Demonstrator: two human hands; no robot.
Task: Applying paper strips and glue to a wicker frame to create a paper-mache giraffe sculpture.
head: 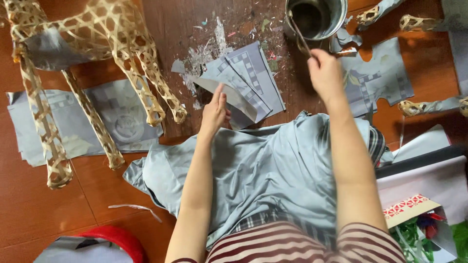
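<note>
Two bare arms reach out over a grey cloth [258,165] spread across the lap, their shoulders cut off below. The left hand [214,113] pinches a grey paper strip [229,95] above a stack of patterned sheets [251,78] on the floor. Farther off, the right hand [325,73] closes on a thin stick [298,33] dipped into a metal pot [317,18], whose top is cropped; its contents are too dark to tell.
</note>
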